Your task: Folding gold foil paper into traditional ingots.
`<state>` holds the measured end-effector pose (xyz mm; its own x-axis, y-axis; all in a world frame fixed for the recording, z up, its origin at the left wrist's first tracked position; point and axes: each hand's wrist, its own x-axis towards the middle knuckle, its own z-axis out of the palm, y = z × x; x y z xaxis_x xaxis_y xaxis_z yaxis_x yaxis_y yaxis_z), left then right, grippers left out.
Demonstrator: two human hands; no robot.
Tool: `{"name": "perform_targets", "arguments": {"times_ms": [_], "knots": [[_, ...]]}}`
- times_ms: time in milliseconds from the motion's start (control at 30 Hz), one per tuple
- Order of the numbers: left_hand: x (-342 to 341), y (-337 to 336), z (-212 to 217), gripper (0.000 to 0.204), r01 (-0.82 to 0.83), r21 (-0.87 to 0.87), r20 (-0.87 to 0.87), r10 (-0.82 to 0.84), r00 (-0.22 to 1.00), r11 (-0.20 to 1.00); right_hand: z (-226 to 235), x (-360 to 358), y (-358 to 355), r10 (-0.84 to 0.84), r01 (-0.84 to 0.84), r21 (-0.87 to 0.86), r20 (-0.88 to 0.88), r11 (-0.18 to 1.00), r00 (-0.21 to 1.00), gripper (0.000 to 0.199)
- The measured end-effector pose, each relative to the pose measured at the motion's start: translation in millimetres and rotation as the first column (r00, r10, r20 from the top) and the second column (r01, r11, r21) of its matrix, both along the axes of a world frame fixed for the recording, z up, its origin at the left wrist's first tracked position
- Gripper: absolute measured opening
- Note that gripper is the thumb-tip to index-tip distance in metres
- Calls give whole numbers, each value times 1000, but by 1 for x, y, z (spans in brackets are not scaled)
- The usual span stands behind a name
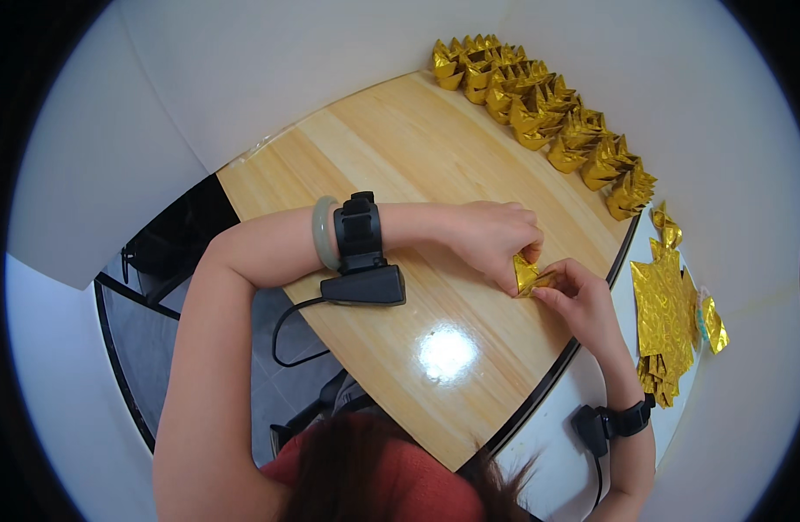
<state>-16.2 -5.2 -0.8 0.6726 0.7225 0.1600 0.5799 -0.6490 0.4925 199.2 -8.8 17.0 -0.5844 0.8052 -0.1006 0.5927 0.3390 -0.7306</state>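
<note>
Both hands, the left hand (491,239) and right hand (578,300), pinch one small folded gold foil paper piece (531,277) above the pale wooden tabletop (400,148); finished gold folded ingots (539,109) line its far edge.

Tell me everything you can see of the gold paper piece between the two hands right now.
The gold paper piece is small, shiny foil-like paper, partly folded, with a pointed corner sticking up and creased facets. It is held just above the wooden tabletop, near its right edge. The left hand pinches it from above and the right hand grips its lower right side. Fingers hide much of it, so its full shape cannot be told.
</note>
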Motion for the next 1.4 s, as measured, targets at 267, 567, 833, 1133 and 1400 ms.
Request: {"name": "perform_targets", "arguments": {"times_ms": [267,567,833,1133,1400], "knots": [[4,5,-1,24,-145,-81,151,156,976,986,-4,-9,10,-55,55,-11,-21,998,998,28],[6,2,8,13,-359,-61,-36,357,933,931,-3,-13,16,47,-50,124,32,991,998,21],[-3,8,-2,15,-264,-120,40,270,962,957,-4,-6,-14,182,-335,626,298,704,937,20],[-4,9,-7,16,-243,8,50,242,969,970,12,12,-40,112,-525,678,554,514,825,40],[-10,9,0,15,-155,-153,118,174,978,976,9,-16,-19,193,-271,565,195,779,962,28]]}}
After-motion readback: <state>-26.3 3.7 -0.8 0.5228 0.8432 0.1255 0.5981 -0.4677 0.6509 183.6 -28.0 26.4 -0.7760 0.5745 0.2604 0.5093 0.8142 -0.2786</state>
